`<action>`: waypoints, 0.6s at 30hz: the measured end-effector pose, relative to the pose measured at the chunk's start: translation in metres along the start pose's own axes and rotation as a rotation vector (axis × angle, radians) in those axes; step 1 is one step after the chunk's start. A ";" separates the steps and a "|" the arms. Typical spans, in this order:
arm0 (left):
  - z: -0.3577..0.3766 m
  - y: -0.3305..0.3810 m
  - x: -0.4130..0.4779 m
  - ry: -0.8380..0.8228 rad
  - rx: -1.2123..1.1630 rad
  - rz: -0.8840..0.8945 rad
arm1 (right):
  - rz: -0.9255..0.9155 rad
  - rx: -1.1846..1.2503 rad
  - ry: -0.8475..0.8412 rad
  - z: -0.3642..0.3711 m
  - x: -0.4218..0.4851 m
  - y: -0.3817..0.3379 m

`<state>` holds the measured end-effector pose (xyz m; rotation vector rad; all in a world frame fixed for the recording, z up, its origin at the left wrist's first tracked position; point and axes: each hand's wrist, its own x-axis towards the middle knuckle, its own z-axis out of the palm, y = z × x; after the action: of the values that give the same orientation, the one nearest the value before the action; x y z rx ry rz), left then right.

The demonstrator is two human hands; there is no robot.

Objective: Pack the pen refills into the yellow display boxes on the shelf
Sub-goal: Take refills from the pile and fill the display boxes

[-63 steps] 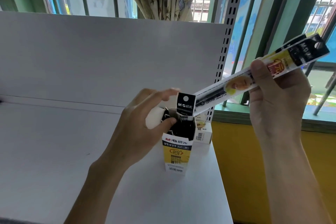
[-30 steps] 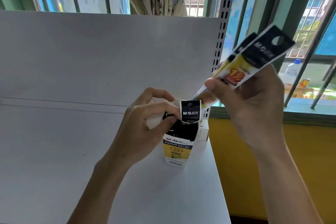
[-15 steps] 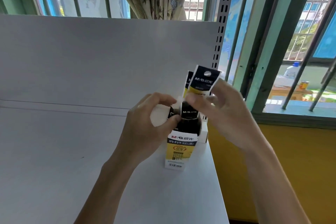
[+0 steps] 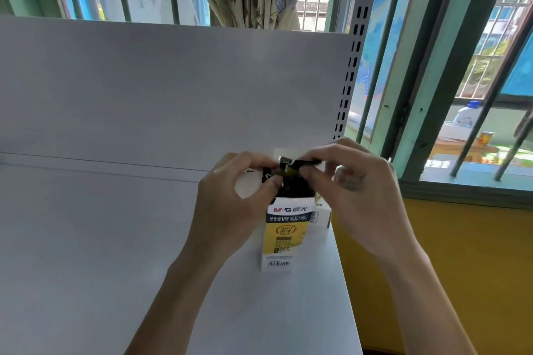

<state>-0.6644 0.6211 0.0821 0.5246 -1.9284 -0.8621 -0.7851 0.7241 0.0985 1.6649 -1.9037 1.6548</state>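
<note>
A yellow display box (image 4: 284,235) with a white and dark blue top band stands upright near the right edge of the white shelf (image 4: 115,239). Black-topped pen refill packs (image 4: 291,179) fill its open top. My left hand (image 4: 230,199) grips the box's upper left side, thumb and fingers curled at its rim. My right hand (image 4: 354,190) pinches the black tops of the packs from the right, above the opening. The lower parts of the packs are hidden inside the box.
A second box (image 4: 323,213), mostly white, stands just behind and to the right of the yellow one. The shelf's white back panel (image 4: 173,89) rises behind, with a perforated upright (image 4: 350,66) at its right. A barred window and a yellow wall lie beyond the shelf's right edge.
My right hand brought the long refill pack from up at the right down into the box. The pack tops that stood above the opening half a second ago are now pushed low, under my fingers.
</note>
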 end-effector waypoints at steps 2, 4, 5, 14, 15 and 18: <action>0.000 -0.001 0.000 0.001 0.009 -0.008 | -0.026 -0.118 -0.025 0.006 -0.003 0.002; 0.000 -0.002 0.001 -0.011 0.010 -0.009 | -0.028 -0.187 -0.023 0.007 -0.005 0.002; 0.000 -0.003 0.001 -0.022 0.004 -0.007 | -0.029 -0.221 -0.022 0.006 -0.005 0.002; 0.000 -0.003 0.000 -0.077 0.000 0.022 | 0.087 -0.640 -0.477 -0.005 0.005 -0.027; 0.000 -0.004 0.000 -0.078 0.002 0.023 | 0.091 -0.686 -0.521 -0.004 0.008 -0.029; -0.003 -0.008 0.000 -0.065 -0.004 -0.001 | 0.070 -0.682 -0.554 0.002 0.013 -0.031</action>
<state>-0.6616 0.6152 0.0770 0.5006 -1.9849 -0.8939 -0.7659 0.7209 0.1260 1.8379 -2.3889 0.4311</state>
